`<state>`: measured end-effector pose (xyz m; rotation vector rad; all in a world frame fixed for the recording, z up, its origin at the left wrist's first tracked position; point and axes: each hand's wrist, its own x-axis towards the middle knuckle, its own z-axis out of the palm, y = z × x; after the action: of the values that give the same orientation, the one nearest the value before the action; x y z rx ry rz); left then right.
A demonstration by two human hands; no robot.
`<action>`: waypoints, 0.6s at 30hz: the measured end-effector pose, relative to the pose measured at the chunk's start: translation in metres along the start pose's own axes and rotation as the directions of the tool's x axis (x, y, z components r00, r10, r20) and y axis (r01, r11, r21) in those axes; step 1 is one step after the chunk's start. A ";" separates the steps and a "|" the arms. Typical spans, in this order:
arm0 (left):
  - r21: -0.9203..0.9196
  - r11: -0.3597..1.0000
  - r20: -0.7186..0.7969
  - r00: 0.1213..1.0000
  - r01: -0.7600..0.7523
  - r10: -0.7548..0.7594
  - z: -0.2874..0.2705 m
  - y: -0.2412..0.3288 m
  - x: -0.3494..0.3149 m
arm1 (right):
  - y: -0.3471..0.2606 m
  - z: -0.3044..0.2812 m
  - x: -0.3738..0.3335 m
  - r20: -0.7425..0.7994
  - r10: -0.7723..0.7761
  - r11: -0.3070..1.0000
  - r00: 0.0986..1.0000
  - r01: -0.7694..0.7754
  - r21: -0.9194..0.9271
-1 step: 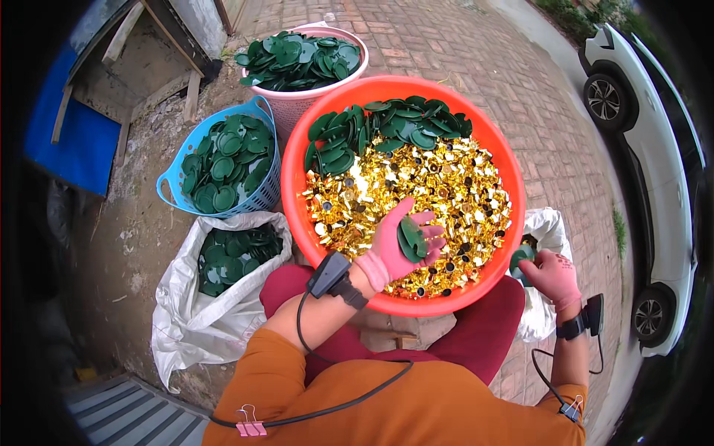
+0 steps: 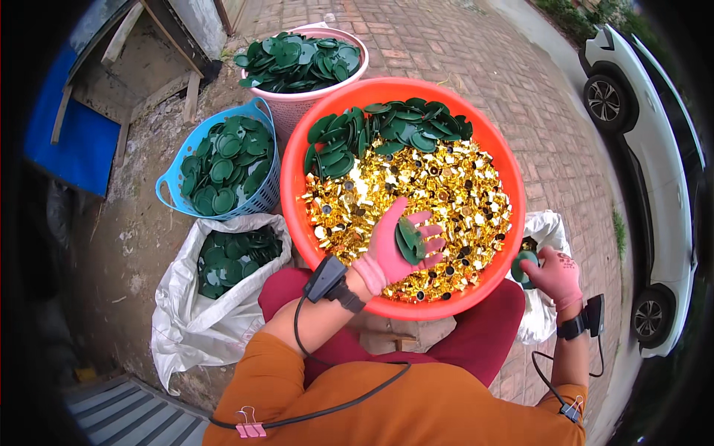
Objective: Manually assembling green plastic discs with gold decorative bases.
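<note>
My left hand [image 2: 384, 247], in a pink glove, is palm up over a red basin [image 2: 513, 175] with its fingers spread. A few thin green discs [image 2: 408, 239] lie against its palm and fingers. Below it the basin holds a mass of shiny gold pieces [image 2: 424, 193], some with dark centres. More green discs [image 2: 420, 126] are heaped along the basin's far side. To the right of the basin, my gloved right hand [image 2: 558, 278] pinches a green disc [image 2: 523, 266] by its edge. That hand is over a white sack [image 2: 549, 232], whose contents are mostly hidden.
A pink basket [image 2: 297, 108], a blue handled basket [image 2: 262, 197] and a white sack [image 2: 186, 316] stand at left, all holding green discs. Black cables [image 2: 335, 401] run from both wrists. A white car [image 2: 662, 149] is parked at the far right.
The disc in my right hand has tilted slightly, with a small shift of that hand. My left hand keeps its pose with the discs.
</note>
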<state>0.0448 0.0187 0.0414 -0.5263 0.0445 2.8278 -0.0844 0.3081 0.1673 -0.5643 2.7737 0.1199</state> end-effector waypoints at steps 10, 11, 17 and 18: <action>0.410 0.909 -0.181 0.970 -0.075 0.161 0.004 0.024 0.015 | -0.175 0.039 0.255 -0.393 -0.314 0.815 0.864 0.458 0.355; 0.360 0.927 -0.225 0.954 -0.106 0.197 0.003 0.031 0.013 | -0.189 0.039 0.275 -0.343 -0.250 0.862 0.905 0.369 0.348; 0.300 0.930 -0.279 0.913 -0.210 0.296 0.006 0.045 0.016 | -0.186 0.060 0.290 -0.507 -0.181 0.816 0.843 0.417 0.401; 0.274 0.925 -0.333 0.877 -0.263 0.348 0.009 0.044 0.019 | -0.184 0.062 0.264 -0.608 -0.266 0.798 0.748 0.525 0.296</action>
<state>0.0132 -0.0186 0.0421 -1.0868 0.5585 2.9169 -0.2257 0.0511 0.0220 -1.2091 2.9293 -0.9055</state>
